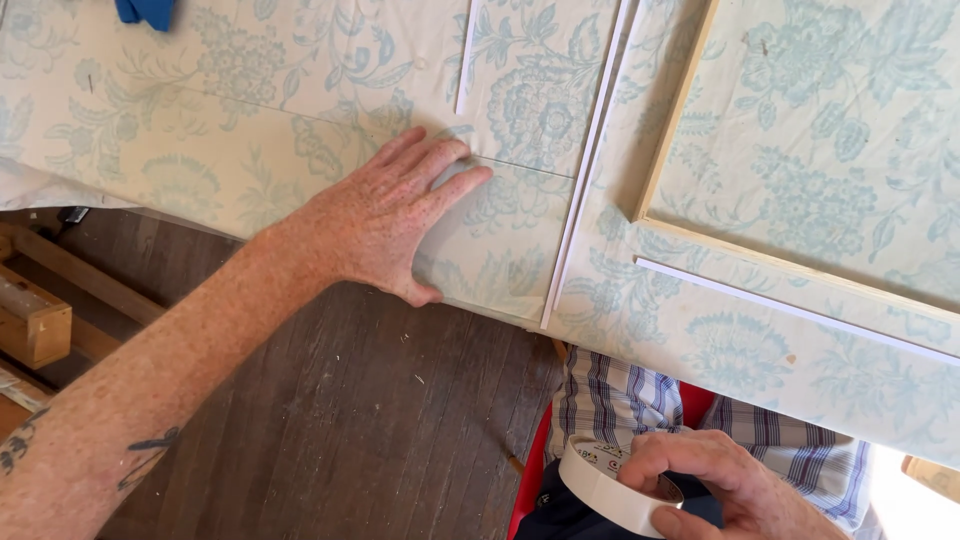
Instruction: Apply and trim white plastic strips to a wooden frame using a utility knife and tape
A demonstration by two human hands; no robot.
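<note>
**Left hand flat on floral sheet, right hand on tape roll**

Left hand [385,215] lies palm down, fingers spread and released, pressing the floral-patterned sheet [230,110] near its near edge; it grips nothing. Forearm comes in from the near left, fingertips aimed far-right. Fingertips rest right at a thin straight line [520,165] that runs across the sheet from left to right, dropping slightly toward the right.

The sheet is pale cream with a light blue-green flower and leaf print. Its long axis runs left to right across the far half of the view, and its near edge slopes down to the right, overhanging the dark wooden floor [360,420].

Right hand [715,485] is at the near right, low in view, fingers curled around a roll of white tape [615,490], grasping its rim. The roll is tilted, open core facing up and right; a small coloured label sits inside the core, too small to tell more. It is held over the lap, against a plaid shirt [620,395], with a red seat edge [530,470] beside it.

Right of the left hand: narrow white strips [590,170] run steeply from far to near, side by side. Further right, a pale wooden frame corner [665,215] lies on the same print, one more white strip [790,310] below it, slanting down to the right.

Far left top: a blue cloth [145,10], cut off by the frame. Near left: wooden blocks and rails [35,320] on the floor.
</note>
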